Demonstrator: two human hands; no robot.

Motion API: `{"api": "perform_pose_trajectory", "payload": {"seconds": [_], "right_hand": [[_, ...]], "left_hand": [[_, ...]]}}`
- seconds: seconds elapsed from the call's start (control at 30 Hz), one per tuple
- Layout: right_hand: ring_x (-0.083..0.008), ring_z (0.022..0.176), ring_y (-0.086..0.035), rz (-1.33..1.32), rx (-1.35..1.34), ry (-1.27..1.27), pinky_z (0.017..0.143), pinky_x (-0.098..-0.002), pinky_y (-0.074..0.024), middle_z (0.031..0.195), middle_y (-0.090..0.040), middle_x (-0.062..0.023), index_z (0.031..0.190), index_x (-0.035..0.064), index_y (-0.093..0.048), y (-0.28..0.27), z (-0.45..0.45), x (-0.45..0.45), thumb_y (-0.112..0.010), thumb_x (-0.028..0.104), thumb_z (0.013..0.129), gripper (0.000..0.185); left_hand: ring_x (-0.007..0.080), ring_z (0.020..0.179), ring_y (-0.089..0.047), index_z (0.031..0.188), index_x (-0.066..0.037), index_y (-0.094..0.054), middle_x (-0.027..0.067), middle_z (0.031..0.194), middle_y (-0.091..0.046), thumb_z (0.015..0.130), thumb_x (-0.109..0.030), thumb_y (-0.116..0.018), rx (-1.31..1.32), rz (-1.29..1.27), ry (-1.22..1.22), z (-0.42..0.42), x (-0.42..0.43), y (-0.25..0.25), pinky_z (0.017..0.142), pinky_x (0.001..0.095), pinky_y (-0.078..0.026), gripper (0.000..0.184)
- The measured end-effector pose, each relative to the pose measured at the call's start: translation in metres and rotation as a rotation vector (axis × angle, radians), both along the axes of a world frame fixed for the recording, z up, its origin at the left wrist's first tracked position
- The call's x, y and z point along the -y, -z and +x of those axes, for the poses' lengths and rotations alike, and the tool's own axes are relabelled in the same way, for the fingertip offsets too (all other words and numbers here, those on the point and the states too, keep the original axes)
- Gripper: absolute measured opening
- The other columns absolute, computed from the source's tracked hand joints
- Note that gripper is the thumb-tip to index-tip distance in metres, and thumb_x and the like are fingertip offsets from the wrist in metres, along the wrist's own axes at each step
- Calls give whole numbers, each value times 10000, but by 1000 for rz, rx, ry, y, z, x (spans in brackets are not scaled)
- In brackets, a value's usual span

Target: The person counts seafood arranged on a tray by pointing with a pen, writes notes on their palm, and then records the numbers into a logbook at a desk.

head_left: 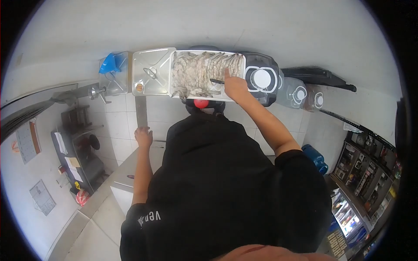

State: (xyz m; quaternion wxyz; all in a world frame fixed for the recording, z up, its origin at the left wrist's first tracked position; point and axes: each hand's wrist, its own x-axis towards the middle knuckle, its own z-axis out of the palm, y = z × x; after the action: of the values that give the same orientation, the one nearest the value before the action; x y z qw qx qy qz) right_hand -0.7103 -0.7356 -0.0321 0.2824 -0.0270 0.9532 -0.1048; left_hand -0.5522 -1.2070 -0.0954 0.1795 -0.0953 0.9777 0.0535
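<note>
My right hand (236,88) is over the right end of a white tray (172,69), index finger stretched out. A slim dark pen-like object (216,81) sticks out of its other fingers, which are closed round it; its exact kind is unclear. Thin greyish-beige pieces (200,69) fill the tray in overlapping rows, and some hang at the near edge. They are too small to name. Down at my left side, my left hand (143,136) hangs with loose fingers apart and nothing in it, close to a white appliance (124,172).
Metal tins (150,82) stand left of the tray, one under a blue funnel (110,64). To the right are large jugs with white caps (261,79). A red round thing (201,103) is below the tray. Blue cylinder (315,158) and shelves (365,174) stand right.
</note>
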Motion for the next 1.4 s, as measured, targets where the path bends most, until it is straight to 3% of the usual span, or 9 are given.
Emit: {"api": "perform_pose_trajectory", "payload": {"seconds": [0.13, 0.2, 0.3, 0.47, 0.7, 0.8, 0.9, 1.4], "right_hand": [[-345, 848, -680, 4, 25, 20, 721, -463, -541, 938, -679, -218, 1467, -25, -228, 1, -3, -1, -510, 86, 806, 727], [-346, 845, -681, 4, 14, 12, 722, -466, -541, 940, -679, -219, 1468, -19, -232, 1, -5, -3, -511, 88, 805, 728], [-342, 830, -685, -13, -28, -11, 717, -466, -542, 940, -679, -220, 1473, 11, -248, 0, -15, 3, -511, 95, 808, 720], [-328, 816, -689, -27, -116, -60, 699, -460, -543, 915, -686, -213, 1483, 82, -268, 7, -42, 22, -487, 113, 827, 693], [-333, 825, -688, -18, -85, -84, 702, -468, -539, 927, -692, -199, 1491, 94, -256, 13, -61, 44, -449, 127, 845, 675], [-309, 853, -690, -4, -76, -108, 707, -446, -542, 937, -696, -178, 1491, 44, -216, 12, -63, 45, -422, 121, 875, 654], [-313, 872, -689, 2, -80, -115, 718, -455, -541, 948, -695, -182, 1487, 50, -238, 11, -64, 44, -411, 133, 883, 634], [-342, 856, -686, -2, -151, -105, 723, -484, -536, 939, -689, -203, 1453, 97, -344, 6, -70, 41, -395, 144, 895, 563]], "left_hand": [[366, 1158, -467, 1006, -152, -691, 131, 1181, -566, 736, -199, -750, 1, -26, 10, 8, 6, 1, 976, 478, -398, 280], [364, 1100, -500, 975, -137, -712, 170, 1118, -598, 768, -267, -691, -6, -47, -37, 13, 4, -3, 985, 450, -381, 246], [367, 1172, -461, 1014, -147, -690, 137, 1207, -559, 742, -203, -751, 69, -48, -62, 17, 5, -6, 990, 480, -389, 284], [361, 1178, -456, 1027, -144, -685, 137, 1204, -555, 760, -206, -739, 39, -40, -100, 23, 4, -8, 995, 485, -387, 280], [369, 1175, -450, 1030, -151, -682, 133, 1189, -551, 766, -217, -735, 45, -45, -112, 30, 6, -8, 992, 488, -390, 277], [367, 1171, -453, 1030, -157, -682, 131, 1188, -548, 766, -224, -736, 43, -42, -165, 38, 5, -7, 992, 487, -392, 278], [385, 1085, -506, 966, -136, -709, 160, 1105, -593, 747, -246, -681, -62, -52, -104, 48, 10, -1, 949, 475, -417, 247], [364, 1121, -471, 981, -126, -693, 130, 1122, -591, 729, -195, -734, -33, -9, -167, 47, 9, 0, 977, 462, -387, 265]]}}
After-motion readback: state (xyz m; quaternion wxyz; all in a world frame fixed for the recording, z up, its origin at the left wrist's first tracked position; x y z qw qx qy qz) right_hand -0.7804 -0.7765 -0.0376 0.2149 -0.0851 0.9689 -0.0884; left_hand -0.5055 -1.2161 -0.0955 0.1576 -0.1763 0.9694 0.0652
